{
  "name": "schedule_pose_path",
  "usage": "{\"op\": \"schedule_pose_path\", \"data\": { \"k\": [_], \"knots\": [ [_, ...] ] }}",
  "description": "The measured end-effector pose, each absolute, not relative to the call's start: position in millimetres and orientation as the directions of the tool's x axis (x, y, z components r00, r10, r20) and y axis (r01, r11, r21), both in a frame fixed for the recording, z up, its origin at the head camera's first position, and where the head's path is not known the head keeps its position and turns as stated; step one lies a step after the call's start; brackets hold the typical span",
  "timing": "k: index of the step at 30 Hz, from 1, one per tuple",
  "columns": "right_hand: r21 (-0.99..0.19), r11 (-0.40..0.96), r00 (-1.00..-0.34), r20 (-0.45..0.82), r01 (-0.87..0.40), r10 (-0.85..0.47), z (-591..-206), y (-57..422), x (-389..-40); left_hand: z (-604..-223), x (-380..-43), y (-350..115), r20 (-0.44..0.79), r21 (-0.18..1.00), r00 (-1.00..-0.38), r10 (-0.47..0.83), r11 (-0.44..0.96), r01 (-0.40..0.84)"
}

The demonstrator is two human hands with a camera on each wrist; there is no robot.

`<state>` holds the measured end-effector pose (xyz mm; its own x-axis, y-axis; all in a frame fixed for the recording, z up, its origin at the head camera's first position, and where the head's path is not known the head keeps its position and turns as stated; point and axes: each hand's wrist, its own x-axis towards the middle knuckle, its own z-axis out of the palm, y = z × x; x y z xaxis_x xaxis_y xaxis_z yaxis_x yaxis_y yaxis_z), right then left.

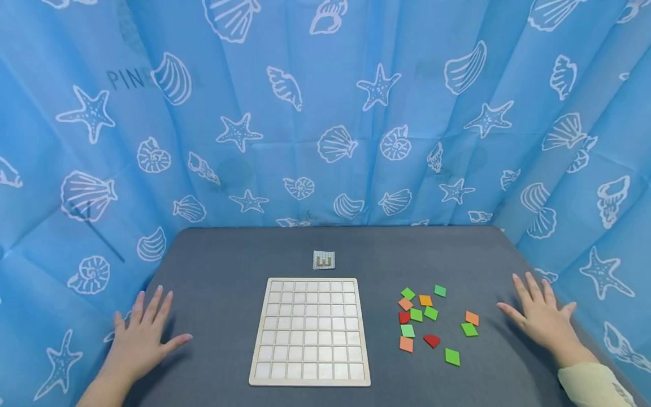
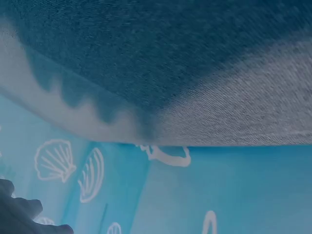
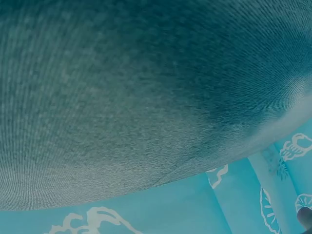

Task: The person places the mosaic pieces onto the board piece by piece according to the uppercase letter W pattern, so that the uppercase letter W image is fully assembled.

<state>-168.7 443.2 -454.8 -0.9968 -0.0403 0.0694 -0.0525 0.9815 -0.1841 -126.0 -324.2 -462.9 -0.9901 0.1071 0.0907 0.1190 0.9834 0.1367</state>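
My left hand is spread at the table's left edge, fingers straight, holding nothing. In the left wrist view its dark fingertips show at the lower left. At the right edge my right hand is spread too, with nothing in it. Only a bit of a fingertip enters the right wrist view. A white gridded board lies between the hands. Nearer the right hand are scattered flat tiles: a green tile, an orange tile, a red rounded piece and several others.
A small printed card with a brownish figure on a grid lies behind the board. The grey table is bordered at the back and sides by a blue curtain with white shells and starfish.
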Motion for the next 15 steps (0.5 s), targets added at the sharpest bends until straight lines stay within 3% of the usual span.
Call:
{"op": "schedule_pose_path", "data": {
  "k": [9, 15],
  "knots": [
    [-0.182, 0.981, -0.996, 0.077, -0.068, -0.055, -451.7, 437.9, -169.8, -472.9, -133.2, -307.1, 0.065, 0.138, -0.967, 0.248, 0.957, 0.255],
    [-0.239, 0.964, -0.993, 0.041, -0.115, -0.109, -452.5, 434.9, -173.8, -480.1, -140.2, -286.5, 0.068, 0.132, -0.915, 0.397, 0.906, 0.403]
  ]
}}
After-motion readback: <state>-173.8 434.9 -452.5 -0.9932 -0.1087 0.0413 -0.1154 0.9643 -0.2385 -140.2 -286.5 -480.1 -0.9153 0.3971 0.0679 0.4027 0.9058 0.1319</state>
